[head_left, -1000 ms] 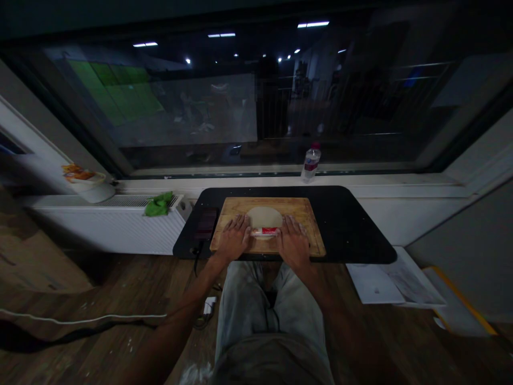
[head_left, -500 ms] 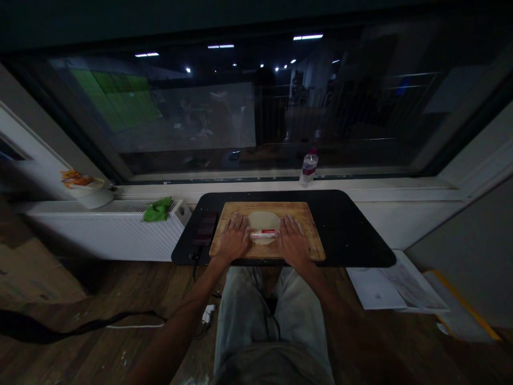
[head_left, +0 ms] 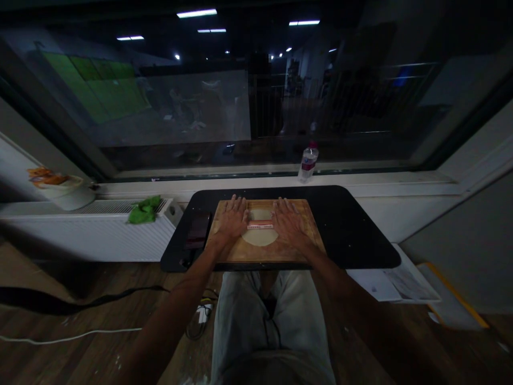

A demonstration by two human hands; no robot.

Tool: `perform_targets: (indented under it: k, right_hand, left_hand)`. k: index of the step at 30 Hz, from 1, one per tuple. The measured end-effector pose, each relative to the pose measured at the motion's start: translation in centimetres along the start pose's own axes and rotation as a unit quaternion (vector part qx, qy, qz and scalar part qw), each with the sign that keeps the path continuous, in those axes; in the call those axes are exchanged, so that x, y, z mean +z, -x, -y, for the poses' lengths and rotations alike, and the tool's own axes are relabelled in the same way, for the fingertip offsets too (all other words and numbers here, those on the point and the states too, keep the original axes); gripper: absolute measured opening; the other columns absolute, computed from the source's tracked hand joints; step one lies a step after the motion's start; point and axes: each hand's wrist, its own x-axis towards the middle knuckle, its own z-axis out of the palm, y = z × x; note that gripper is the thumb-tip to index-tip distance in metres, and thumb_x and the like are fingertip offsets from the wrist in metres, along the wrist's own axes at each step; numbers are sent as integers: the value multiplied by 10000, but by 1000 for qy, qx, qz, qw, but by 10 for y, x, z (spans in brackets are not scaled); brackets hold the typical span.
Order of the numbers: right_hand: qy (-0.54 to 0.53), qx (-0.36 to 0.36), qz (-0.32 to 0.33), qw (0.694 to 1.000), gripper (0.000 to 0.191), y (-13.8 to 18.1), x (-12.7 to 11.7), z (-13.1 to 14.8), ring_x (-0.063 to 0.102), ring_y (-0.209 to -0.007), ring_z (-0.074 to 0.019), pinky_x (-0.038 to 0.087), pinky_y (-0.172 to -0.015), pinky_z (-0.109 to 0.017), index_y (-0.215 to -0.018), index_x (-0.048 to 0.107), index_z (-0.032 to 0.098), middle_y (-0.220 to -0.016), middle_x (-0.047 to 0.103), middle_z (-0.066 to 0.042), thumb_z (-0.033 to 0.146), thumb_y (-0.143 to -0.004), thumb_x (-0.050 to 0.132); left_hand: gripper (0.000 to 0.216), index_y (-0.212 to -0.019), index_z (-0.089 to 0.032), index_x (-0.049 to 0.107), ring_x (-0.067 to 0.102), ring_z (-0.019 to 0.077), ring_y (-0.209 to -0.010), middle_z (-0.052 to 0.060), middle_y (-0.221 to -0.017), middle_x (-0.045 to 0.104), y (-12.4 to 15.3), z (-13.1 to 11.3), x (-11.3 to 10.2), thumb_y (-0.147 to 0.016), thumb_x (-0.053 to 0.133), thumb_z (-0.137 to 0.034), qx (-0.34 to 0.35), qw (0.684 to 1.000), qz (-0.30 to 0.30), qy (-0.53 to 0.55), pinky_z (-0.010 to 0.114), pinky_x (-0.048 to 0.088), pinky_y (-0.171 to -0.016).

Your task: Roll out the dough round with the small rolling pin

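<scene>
A flat round sheet of dough (head_left: 259, 238) lies on a wooden cutting board (head_left: 288, 256). Across its far half rests a rolling pin (head_left: 259, 224) with reddish printed markings. My left hand (head_left: 233, 218) lies palm down over the pin's left end, fingers stretched forward. On the other end, my right hand (head_left: 287, 218) is likewise flat, its fingers extended and slightly apart. Both palms hide the pin's ends and the dough's sides.
The board sits on a small black table (head_left: 352, 230), with a dark phone-like slab (head_left: 199, 230) to its left. A water bottle (head_left: 308, 162) stands on the windowsill. A green cloth (head_left: 145, 209) and a white tub (head_left: 66, 193) are on the radiator (head_left: 120, 235).
Both hands have moved away from me with the rolling pin, from the dough's near half to its far half. The printed side of the pin has turned. The view has shifted slightly.
</scene>
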Motion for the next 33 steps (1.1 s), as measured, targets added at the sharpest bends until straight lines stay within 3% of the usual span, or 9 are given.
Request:
perform_targets:
  k: [12,17,22,25,29,33]
  right_hand:
    - [-31,36,58,997,613,-49,8,-15,427,-1689,-352,301,-1390,-611,-1728,549,205,-1787,528,-152,459,-1212,338]
    - [-40,43,45,997,565,-72,6,-17,496,-1626,-324,341,-1367,-562,-1691,581,204,-1726,590,-165,411,-1227,335]
    - [-55,46,43,997,530,-86,7,-21,569,-1526,-305,397,-1321,-533,-1624,639,208,-1623,667,-166,387,-1234,327]
    - [-54,29,48,997,544,-91,11,-25,550,-1539,-319,387,-1326,-562,-1637,631,224,-1637,651,-168,399,-1228,318]
    - [-43,-6,99,994,597,-100,20,-29,413,-1676,-367,294,-1377,-638,-1743,515,218,-1763,534,-181,432,-1218,328]
    - [-37,-44,139,989,638,-106,26,-31,280,-1756,-373,212,-1409,-657,-1792,446,228,-1861,399,-168,472,-1210,346]
  left_hand:
    - [655,-1759,-119,467,288,333,-1772,161,-1820,472,-51,16,3,-1161,331,-350,25,999,11,18,606,245,-1443]
    - [655,-1751,-71,448,303,325,-1766,171,-1837,439,-74,21,7,-1170,311,-340,24,999,13,29,583,262,-1442]
    - [651,-1758,-110,447,331,335,-1755,178,-1816,474,-93,25,19,-1166,349,-361,17,999,10,44,606,287,-1431]
    - [657,-1771,-122,419,321,350,-1758,193,-1815,472,-91,25,26,-1172,345,-381,9,998,26,54,628,323,-1407]
    - [649,-1756,-112,426,303,408,-1757,228,-1819,451,-67,26,33,-1178,329,-393,-17,997,51,52,691,361,-1363]
    - [636,-1769,-179,423,294,437,-1755,225,-1820,450,-37,20,34,-1170,343,-376,32,997,49,50,762,326,-1351]
